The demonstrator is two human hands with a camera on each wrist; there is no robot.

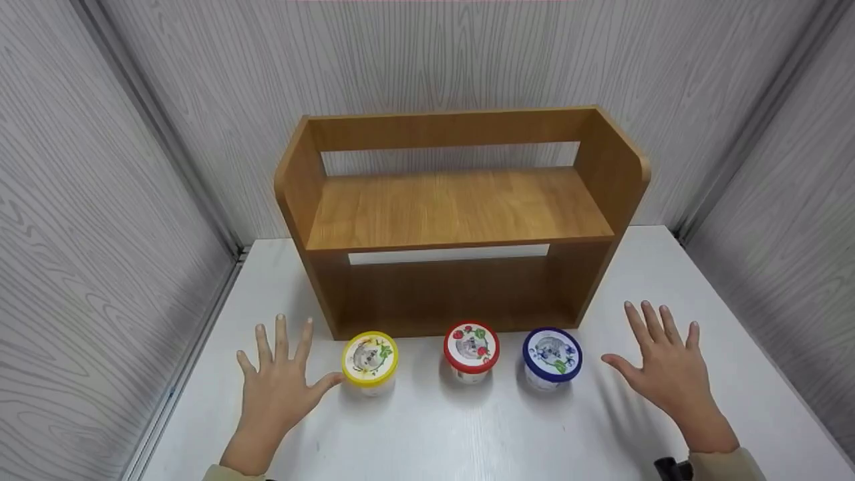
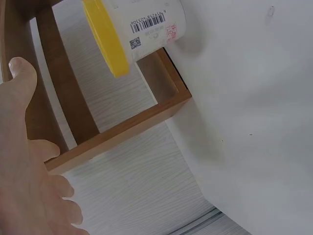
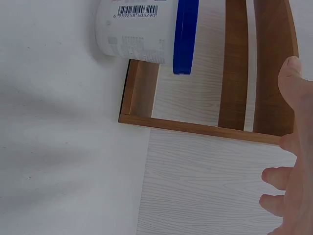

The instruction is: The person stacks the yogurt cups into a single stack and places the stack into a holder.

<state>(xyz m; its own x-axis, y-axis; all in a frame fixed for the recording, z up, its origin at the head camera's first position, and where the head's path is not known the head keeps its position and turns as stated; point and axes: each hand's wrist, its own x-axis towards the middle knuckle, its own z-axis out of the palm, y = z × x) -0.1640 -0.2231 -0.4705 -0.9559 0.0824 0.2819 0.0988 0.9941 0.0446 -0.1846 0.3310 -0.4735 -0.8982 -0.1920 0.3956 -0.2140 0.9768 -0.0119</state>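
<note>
Just right of the left hand (image 1: pixel 277 387) stands one lidded tub (image 1: pixel 370 361); farther right of that hand, a second tub (image 1: pixel 471 347). A third tub (image 1: pixel 552 355) stands left of the right hand (image 1: pixel 671 374). Beyond both hands, behind the tubs, a two-tier bookshelf (image 1: pixel 461 207) stands on the table (image 1: pixel 461 441).

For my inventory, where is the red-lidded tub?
In the head view, the red-lidded tub stands before the shelf, with the yellow-lidded tub left, the blue-lidded tub right.

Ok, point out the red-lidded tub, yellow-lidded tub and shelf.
Red-lidded tub (image 1: pixel 471 349), head view, on its lid.
Yellow-lidded tub (image 1: pixel 370 361), head view, on its lid.
Shelf (image 1: pixel 461 208), head view, upper board.
</note>
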